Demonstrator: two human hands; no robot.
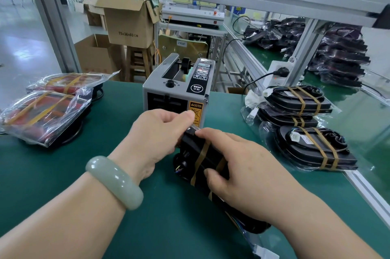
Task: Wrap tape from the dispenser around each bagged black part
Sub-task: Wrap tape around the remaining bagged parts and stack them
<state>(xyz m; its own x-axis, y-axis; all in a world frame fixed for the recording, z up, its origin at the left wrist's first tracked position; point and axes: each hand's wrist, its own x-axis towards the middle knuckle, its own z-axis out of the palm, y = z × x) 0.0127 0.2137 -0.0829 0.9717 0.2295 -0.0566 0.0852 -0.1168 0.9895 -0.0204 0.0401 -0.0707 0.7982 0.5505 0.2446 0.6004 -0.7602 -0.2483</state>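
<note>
A bagged black part (196, 153) stands on its edge on the green mat, right in front of the grey tape dispenser (177, 87). Two brown tape bands cross it. My left hand (160, 132) pinches the part's top corner between thumb and fingers. My right hand (238, 165) grips the part from the right side, thumb pressed on its face near the tape bands. The lower end of the part is hidden under my right wrist.
Taped black parts (306, 130) are stacked at the right. Two taped bags with red contents (48, 106) lie at the left. More bagged parts (337, 56) are heaped beyond the frame post. Cardboard boxes (126, 24) and a stool stand behind the bench.
</note>
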